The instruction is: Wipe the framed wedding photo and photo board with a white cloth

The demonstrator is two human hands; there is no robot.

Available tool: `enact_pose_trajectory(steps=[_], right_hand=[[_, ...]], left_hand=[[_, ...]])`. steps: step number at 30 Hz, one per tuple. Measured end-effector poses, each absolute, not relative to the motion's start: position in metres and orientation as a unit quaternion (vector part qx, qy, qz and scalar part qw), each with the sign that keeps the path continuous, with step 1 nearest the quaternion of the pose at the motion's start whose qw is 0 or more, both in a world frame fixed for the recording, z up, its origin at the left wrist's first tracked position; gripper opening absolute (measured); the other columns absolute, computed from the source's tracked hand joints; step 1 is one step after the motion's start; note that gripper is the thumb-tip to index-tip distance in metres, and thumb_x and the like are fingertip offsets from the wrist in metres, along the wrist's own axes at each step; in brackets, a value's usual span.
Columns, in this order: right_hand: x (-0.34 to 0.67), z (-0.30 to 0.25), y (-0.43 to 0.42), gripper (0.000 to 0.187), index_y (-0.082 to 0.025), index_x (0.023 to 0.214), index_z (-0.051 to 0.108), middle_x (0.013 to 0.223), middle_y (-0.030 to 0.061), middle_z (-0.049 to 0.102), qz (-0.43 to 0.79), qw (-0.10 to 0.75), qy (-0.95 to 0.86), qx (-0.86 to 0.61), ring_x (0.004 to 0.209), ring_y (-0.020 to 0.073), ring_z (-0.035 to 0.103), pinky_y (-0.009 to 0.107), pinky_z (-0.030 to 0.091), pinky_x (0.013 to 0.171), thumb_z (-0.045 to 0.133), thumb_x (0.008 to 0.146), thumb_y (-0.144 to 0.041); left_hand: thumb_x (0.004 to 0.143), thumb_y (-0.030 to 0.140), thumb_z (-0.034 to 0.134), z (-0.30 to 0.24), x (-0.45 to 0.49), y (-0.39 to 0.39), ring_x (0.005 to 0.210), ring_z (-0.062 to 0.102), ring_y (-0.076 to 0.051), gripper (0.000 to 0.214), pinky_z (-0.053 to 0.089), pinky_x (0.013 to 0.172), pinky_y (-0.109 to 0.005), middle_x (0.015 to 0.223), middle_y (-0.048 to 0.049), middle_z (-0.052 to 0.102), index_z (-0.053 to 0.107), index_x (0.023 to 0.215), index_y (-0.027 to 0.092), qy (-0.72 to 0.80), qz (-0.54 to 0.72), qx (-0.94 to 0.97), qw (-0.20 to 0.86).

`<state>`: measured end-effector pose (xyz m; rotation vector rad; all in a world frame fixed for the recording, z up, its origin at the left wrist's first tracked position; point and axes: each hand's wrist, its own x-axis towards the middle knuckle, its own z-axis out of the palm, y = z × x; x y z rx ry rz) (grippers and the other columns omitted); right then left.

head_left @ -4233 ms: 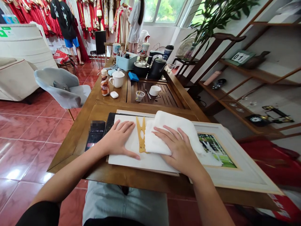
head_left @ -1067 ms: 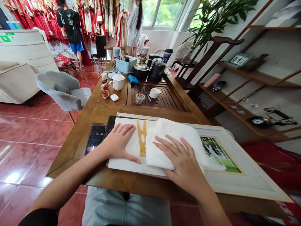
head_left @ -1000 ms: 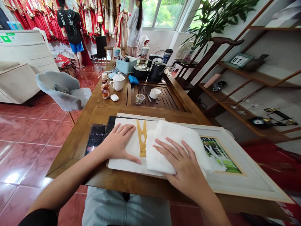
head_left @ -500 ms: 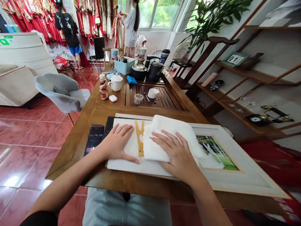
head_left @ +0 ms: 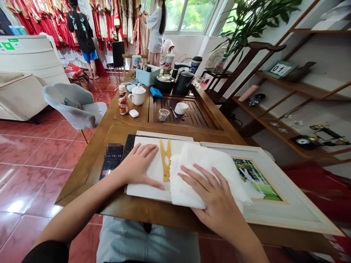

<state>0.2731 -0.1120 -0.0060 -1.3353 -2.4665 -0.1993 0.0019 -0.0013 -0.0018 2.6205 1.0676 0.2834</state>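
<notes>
Your left hand [head_left: 141, 164] lay flat, palm down, on the white board [head_left: 153, 170], its fingers straight and fairly close together, the thumb stretched wide toward you. Your forearm crossed the near side of the phone [head_left: 111, 160], whose dark screen showed digits, partly blurred.

Your right hand [head_left: 212, 191] rested palm down on the white cloth [head_left: 203, 155], fingers extended and spread wide over its top, the thumb by the near edge. The cloth lay on the right part of the board and reached onto the picture frame [head_left: 290, 212] beyond; its left edge was ragged.

Between your two hands lay the yellow flat piece [head_left: 166, 174], two prongs pointing away from you, an oval hole lower down. The cloth's ragged edge met its right side; you could not tell whether any of the piece ran underneath. A black edge [head_left: 128, 144] showed past the board's far left corner.

The frame held a photo [head_left: 260, 180] in a pale mount, well to the right on the table [head_left: 90, 164]. Farther off stood a brown bottle [head_left: 123, 102], a lidded white cup [head_left: 138, 95] and a small white case [head_left: 134, 113]; on the slatted tray [head_left: 199, 117] you had a clear tub [head_left: 163, 115] and a white bowl [head_left: 181, 108].
</notes>
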Motion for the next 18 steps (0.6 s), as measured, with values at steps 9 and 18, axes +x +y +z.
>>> enact_pose_trajectory(steps=[9, 18], right_hand=[[0.276, -0.009, -0.081, 0.058, -0.025, 0.142, 0.051, 0.152, 0.0045, 0.059, -0.062, 0.168, -0.861, -0.477, 0.143, 0.0316, 0.044, 0.056, 0.02, 0.12, 0.056, 0.084, -0.025], [0.273, -0.01, -0.098, 0.062, -0.027, 0.141, 0.051, 0.153, 0.0029, 0.058, -0.063, 0.168, -0.861, -0.476, 0.144, 0.0296, 0.044, 0.054, 0.018, 0.122, 0.052, 0.08, -0.017]], left_hand=[[0.076, 0.097, 0.049, 0.002, 0.002, -0.002, 0.157, 0.027, -0.037, 0.123, 0.006, 0.131, -0.056, 0.168, -0.0199, 0.033, 0.029, 0.163, 0.011, 0.37, 0.079, 0.914, 0.148], [0.074, 0.097, 0.052, 0.001, 0.002, -0.001, 0.156, 0.031, -0.037, 0.123, 0.008, 0.131, -0.053, 0.166, -0.0197, 0.035, 0.031, 0.162, 0.014, 0.372, 0.092, 0.911, 0.152]])
